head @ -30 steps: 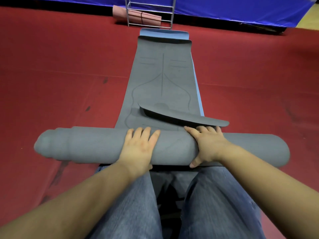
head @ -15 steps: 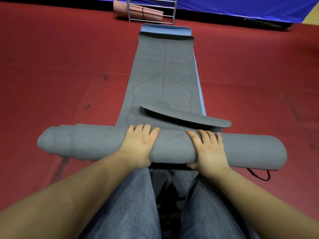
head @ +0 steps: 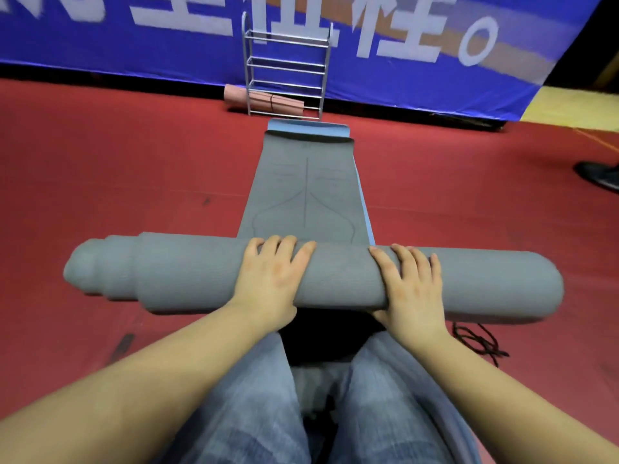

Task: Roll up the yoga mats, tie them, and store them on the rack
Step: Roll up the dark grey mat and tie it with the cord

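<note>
Both hands lie spread, palms down, on top of the grey roll (head: 335, 279) across the middle of the frame. For the left hand (head: 271, 279), the grip is flat: its fingers are straight and close together, their tips reaching over the far edge of the roll, nothing curled round it. The right hand (head: 413, 289) is spread the same way, fingers slightly fanned, with the thumb pressed against the near side of the roll.

That roll is the rolled-up part of a grey yoga mat (head: 304, 185); its unrolled length runs away from the hands toward the upper middle of the frame, lying flat on the red floor (head: 117, 182). The left end of the roll steps down in narrower rings, so the layers there are uneven. A blue mat (head: 308, 125) lies under the grey one, showing as a strip at the far end and along the right edge.

Past the mats a metal rack (head: 286, 67) stands against a blue banner (head: 100, 45), with a pink rolled mat (head: 264, 100) on its lowest shelf. A thin black cord (head: 479, 341), possibly a tie strap, lies on the floor at right, just below the roll. Blue jeans (head: 254, 413) fill the bottom of the frame.
</note>
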The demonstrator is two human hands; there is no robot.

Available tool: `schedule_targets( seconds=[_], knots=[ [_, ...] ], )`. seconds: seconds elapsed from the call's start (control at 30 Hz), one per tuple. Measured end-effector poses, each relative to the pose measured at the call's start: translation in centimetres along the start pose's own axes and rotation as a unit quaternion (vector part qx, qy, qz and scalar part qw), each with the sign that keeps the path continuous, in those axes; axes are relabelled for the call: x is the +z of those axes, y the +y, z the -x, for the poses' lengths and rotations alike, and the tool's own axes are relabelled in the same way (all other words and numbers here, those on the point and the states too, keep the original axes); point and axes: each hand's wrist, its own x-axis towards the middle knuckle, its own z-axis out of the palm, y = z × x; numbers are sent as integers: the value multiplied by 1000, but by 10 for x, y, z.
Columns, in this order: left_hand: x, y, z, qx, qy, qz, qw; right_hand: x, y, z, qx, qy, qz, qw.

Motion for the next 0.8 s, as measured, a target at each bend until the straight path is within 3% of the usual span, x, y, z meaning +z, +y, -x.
schedule_targets(
  seconds=[0.4, 0.53, 0.8],
  knots=[
    [-119, 12, 42, 10, 137, 12, 990, -115, -26, 30, 5, 184, -21, 983],
    [-127, 25, 73, 20, 116, 20, 993, -123, -34, 67, 18, 162, -40, 986],
    [-103, 42, 130, 21, -28, 43, 998, -106, -44, 137, 29, 24, -66, 997]
  ],
)
